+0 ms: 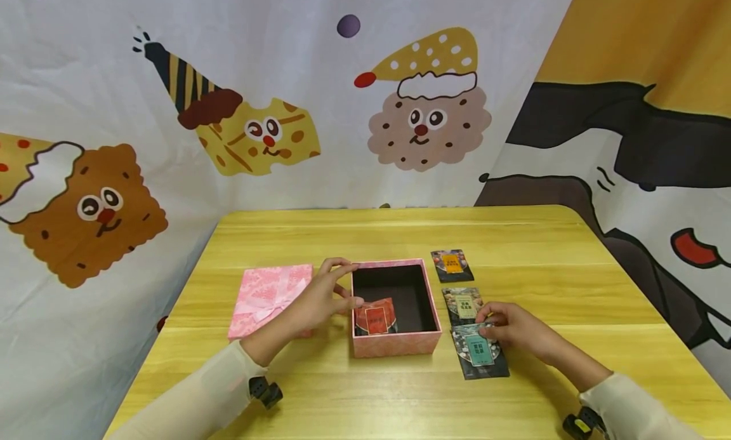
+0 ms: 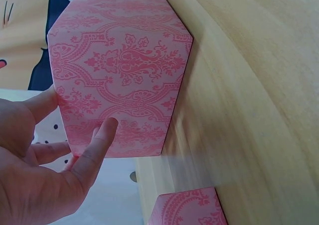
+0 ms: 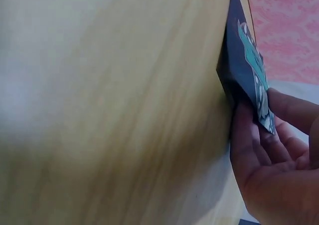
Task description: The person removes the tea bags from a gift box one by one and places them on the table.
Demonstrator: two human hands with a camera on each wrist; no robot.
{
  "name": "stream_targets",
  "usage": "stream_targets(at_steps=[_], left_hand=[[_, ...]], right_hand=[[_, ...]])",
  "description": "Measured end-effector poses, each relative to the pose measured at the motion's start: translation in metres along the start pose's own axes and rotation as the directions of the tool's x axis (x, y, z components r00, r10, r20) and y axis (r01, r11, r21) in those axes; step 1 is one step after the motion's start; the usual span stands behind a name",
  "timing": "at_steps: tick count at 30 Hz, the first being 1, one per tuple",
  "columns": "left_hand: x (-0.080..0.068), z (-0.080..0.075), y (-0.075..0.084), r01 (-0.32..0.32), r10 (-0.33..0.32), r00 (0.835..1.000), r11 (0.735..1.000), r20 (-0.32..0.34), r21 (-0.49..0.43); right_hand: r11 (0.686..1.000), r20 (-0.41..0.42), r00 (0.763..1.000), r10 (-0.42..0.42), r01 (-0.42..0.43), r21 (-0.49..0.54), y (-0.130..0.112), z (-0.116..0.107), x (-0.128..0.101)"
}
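Observation:
A pink patterned box (image 1: 394,346) with a dark inside stands uncovered in the middle of the table. My left hand (image 1: 320,294) holds its left wall, thumb at the rim and fingers along the outside near the far corner; the left wrist view shows this wall (image 2: 129,75) up close. Inside the box, a red sachet (image 1: 377,318) leans at the left. My right hand (image 1: 522,331) pinches a dark sachet with a green label (image 1: 480,352) by its upper edge. Seen from the right wrist, that sachet (image 3: 244,60) is tilted, with fingers beneath it and the thumb on its printed face.
Just behind the green-labelled sachet lies one with a pale yellow label (image 1: 464,305), partly overlapped. An orange-labelled sachet (image 1: 452,265) is farther back. The pink lid with a ribbon bow (image 1: 268,291) lies left of the box, partly behind my left forearm. A printed curtain (image 1: 342,141) hangs behind the table.

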State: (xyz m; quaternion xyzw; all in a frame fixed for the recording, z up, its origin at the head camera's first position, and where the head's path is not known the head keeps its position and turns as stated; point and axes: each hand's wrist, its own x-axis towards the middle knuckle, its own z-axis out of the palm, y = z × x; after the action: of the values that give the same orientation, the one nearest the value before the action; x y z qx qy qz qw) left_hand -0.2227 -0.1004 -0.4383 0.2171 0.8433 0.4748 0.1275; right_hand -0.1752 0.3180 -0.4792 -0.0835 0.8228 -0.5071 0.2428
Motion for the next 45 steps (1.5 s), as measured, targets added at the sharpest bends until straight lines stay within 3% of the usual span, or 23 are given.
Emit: stream_targets(at_steps=[7,13,22,31,45], left_hand=[[0.001,-0.001,0.001,-0.003,0.003,1.0,1.0,-0.012,-0.01],[0.001,-0.002,0.002,-0.003,0.003,1.0,1.0,-0.013,-0.003],[0.001,-0.003,0.001,-0.004,0.004,1.0,1.0,-0.01,0.007],[0.0,-0.003,0.0,-0.007,0.007,1.0,1.0,-0.006,-0.003],[-0.001,-0.001,0.0,-0.004,0.005,1.0,1.0,0.001,-0.012]], right_hand=[[0.98,-0.126,0.991,-0.049,0.022,-0.2,-0.004,0.012,-0.003],[0.913,-0.171,0.975,-0.144,0.064,-0.402,-0.006,0.021,-0.005],[0.846,-0.232,0.955,-0.186,0.035,-0.532,-0.011,0.024,-0.007],[0.861,-0.316,0.927,-0.202,0.014,-0.509,-0.025,0.021,-0.008],[0.901,-0.281,0.931,-0.231,0.096,-0.422,-0.047,0.028,-0.001]])
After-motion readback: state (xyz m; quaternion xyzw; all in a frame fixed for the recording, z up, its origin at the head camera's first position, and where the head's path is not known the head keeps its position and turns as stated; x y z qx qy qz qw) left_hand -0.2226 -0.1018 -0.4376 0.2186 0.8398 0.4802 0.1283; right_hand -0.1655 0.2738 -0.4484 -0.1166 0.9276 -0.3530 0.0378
